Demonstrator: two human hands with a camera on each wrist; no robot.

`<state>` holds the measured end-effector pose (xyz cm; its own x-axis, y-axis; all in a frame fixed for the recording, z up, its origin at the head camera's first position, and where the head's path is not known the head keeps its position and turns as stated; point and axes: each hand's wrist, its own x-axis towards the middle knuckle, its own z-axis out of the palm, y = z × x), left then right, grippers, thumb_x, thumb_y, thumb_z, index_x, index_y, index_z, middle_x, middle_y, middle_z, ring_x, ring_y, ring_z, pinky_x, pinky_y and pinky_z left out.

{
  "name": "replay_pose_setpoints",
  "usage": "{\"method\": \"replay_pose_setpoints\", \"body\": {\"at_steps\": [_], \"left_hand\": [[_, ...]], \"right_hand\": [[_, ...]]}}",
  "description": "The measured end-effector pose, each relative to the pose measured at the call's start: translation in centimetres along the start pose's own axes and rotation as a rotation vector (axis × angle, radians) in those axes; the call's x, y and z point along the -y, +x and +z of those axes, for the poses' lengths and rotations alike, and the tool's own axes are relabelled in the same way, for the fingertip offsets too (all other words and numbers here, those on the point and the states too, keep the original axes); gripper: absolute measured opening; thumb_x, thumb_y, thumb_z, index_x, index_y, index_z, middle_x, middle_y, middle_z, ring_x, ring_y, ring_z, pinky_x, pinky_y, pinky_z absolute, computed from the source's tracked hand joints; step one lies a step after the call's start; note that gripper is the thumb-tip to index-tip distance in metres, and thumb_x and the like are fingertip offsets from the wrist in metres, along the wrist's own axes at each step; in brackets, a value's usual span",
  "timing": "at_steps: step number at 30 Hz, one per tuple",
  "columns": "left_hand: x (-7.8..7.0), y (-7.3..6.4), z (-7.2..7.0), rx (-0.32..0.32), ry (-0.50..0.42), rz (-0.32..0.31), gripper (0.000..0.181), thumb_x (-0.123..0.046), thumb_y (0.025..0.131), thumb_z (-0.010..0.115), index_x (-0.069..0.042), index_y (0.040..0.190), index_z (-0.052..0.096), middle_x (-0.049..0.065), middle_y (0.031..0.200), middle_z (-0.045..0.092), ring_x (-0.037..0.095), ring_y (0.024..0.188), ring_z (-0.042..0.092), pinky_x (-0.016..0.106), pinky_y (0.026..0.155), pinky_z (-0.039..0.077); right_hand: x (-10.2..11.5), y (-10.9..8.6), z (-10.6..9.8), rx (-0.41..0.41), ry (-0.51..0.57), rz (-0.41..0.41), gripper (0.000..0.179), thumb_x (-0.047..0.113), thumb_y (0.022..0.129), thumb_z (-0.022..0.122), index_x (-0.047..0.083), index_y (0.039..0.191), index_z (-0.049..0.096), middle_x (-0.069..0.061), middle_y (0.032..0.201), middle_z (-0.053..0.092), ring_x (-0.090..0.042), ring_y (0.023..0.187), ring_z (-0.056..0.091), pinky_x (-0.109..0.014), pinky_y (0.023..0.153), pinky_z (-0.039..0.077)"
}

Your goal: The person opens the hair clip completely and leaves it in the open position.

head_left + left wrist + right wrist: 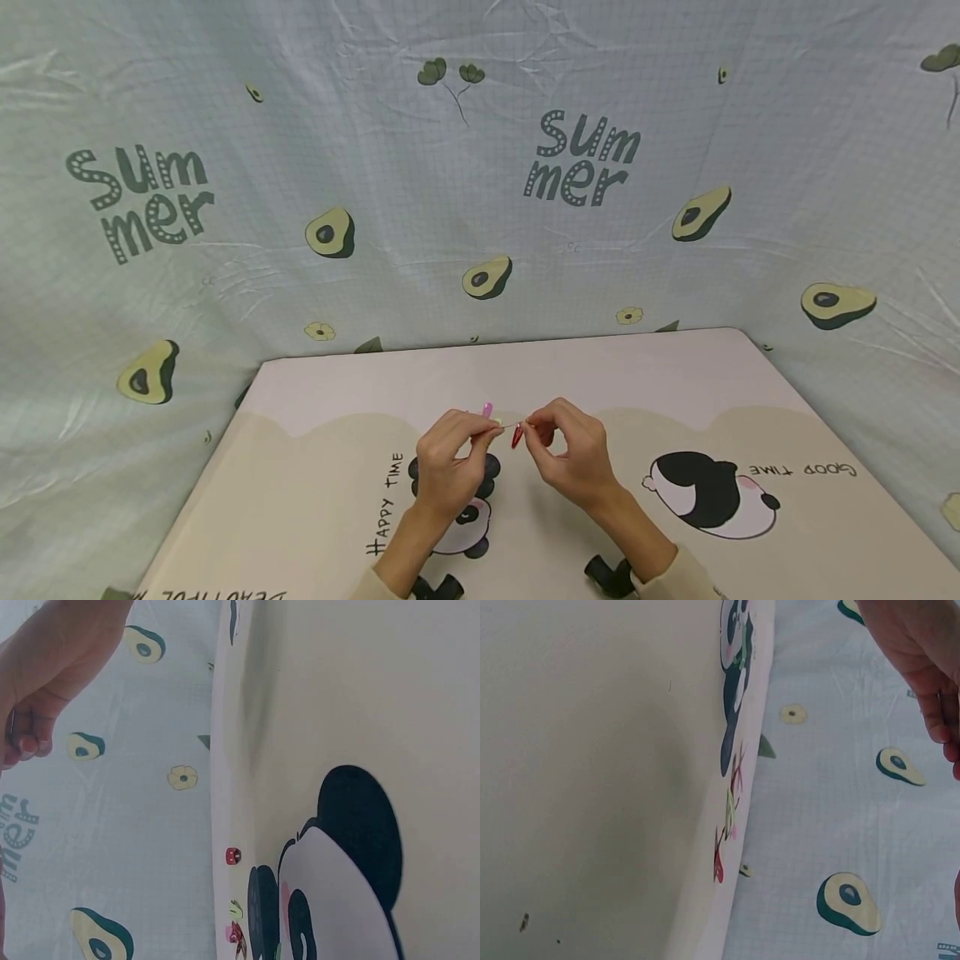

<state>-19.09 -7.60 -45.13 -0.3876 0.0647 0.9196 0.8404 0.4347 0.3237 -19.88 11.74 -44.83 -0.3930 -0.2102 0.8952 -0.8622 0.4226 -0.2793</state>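
Both hands are raised close together over the table point(300, 483), fingertips facing across a small gap. The left hand point(452, 458) pinches a thin pale strand point(510, 426) between thumb and fingers. At the strand's other end, the right hand point(573, 450) has its thumb and forefinger pinched together. Just beside the right fingertips shows a small red drop-shaped piece point(517, 436). A pink piece point(487, 409) appears beyond the left fingertips. In the right wrist view a red piece point(718, 866) with thin prongs, like a hair clip, lies near a green one point(730, 814).
In the left wrist view another small red piece point(233, 856), a green one point(235, 909) and a pink one point(230, 934) lie towards the far table edge. A curtain printed with avocados point(487, 277) hangs behind the table. Black wrist mounts point(611, 575) sit below the hands.
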Motion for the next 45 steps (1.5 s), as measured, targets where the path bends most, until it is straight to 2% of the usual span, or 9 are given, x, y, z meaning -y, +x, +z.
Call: {"method": "replay_pose_setpoints", "body": {"at_steps": [22, 25, 28, 33, 36, 40, 45], "left_hand": [[0.01, -0.01, -0.01, -0.001, -0.012, 0.007, 0.005, -0.010, 0.092, 0.077, -0.007, 0.089, 0.078, 0.003, 0.078, 0.073, 0.014, 0.068, 0.062, 0.019, 0.064, 0.054], [0.03, -0.02, 0.00, -0.001, -0.011, 0.006, 0.001, -0.007, 0.090, 0.078, -0.007, 0.089, 0.078, 0.003, 0.078, 0.073, 0.014, 0.068, 0.062, 0.019, 0.064, 0.054], [0.02, -0.03, 0.00, -0.001, -0.011, 0.003, 0.009, -0.001, 0.085, 0.081, -0.008, 0.089, 0.078, 0.003, 0.078, 0.073, 0.013, 0.068, 0.062, 0.019, 0.064, 0.053], [0.01, -0.01, 0.01, -0.002, -0.013, 0.002, 0.013, 0.002, 0.081, 0.083, -0.008, 0.089, 0.078, 0.003, 0.077, 0.073, 0.013, 0.067, 0.061, 0.019, 0.063, 0.053], [0.00, 0.00, 0.01, -0.002, -0.015, 0.000, 0.013, 0.002, 0.082, 0.082, -0.008, 0.089, 0.078, 0.003, 0.077, 0.073, 0.013, 0.067, 0.061, 0.019, 0.063, 0.053], [-0.01, 0.00, 0.00, -0.002, -0.015, -0.004, 0.004, -0.005, 0.087, 0.081, -0.006, 0.088, 0.078, 0.003, 0.077, 0.073, 0.013, 0.068, 0.062, 0.018, 0.064, 0.053], [-0.01, 0.00, 0.01, 0.001, -0.016, -0.005, 0.003, -0.008, 0.089, 0.079, -0.006, 0.088, 0.077, 0.003, 0.077, 0.073, 0.013, 0.068, 0.062, 0.018, 0.064, 0.054]], "right_hand": [[-0.06, -0.08, 0.10, -0.008, 0.010, -0.020, 0.022, 0.026, 0.101, 0.065, 0.007, 0.091, 0.068, 0.001, 0.074, 0.061, -0.008, 0.060, 0.054, -0.013, 0.058, 0.051], [-0.05, -0.06, 0.10, -0.010, 0.011, -0.019, 0.025, 0.028, 0.102, 0.063, 0.007, 0.091, 0.068, 0.001, 0.073, 0.061, -0.008, 0.060, 0.054, -0.013, 0.058, 0.051], [-0.03, -0.01, 0.09, -0.009, 0.014, -0.019, 0.026, 0.029, 0.102, 0.063, 0.007, 0.091, 0.068, 0.001, 0.073, 0.062, -0.008, 0.060, 0.054, -0.013, 0.058, 0.051], [-0.06, 0.00, 0.04, 0.001, 0.024, -0.016, 0.009, 0.014, 0.095, 0.072, 0.007, 0.091, 0.068, 0.000, 0.074, 0.062, -0.008, 0.060, 0.054, -0.014, 0.059, 0.051], [-0.11, 0.00, 0.02, 0.005, 0.029, -0.016, 0.008, 0.007, 0.089, 0.076, 0.007, 0.091, 0.068, 0.000, 0.074, 0.063, -0.008, 0.060, 0.055, -0.014, 0.059, 0.051], [-0.11, 0.06, 0.03, 0.004, 0.030, -0.019, 0.007, 0.010, 0.092, 0.074, 0.006, 0.091, 0.068, 0.000, 0.074, 0.063, -0.008, 0.060, 0.055, -0.014, 0.059, 0.051], [-0.08, 0.11, 0.03, 0.003, 0.034, -0.020, 0.007, 0.009, 0.092, 0.075, 0.006, 0.091, 0.068, 0.000, 0.074, 0.063, -0.008, 0.060, 0.055, -0.014, 0.058, 0.052]]}}
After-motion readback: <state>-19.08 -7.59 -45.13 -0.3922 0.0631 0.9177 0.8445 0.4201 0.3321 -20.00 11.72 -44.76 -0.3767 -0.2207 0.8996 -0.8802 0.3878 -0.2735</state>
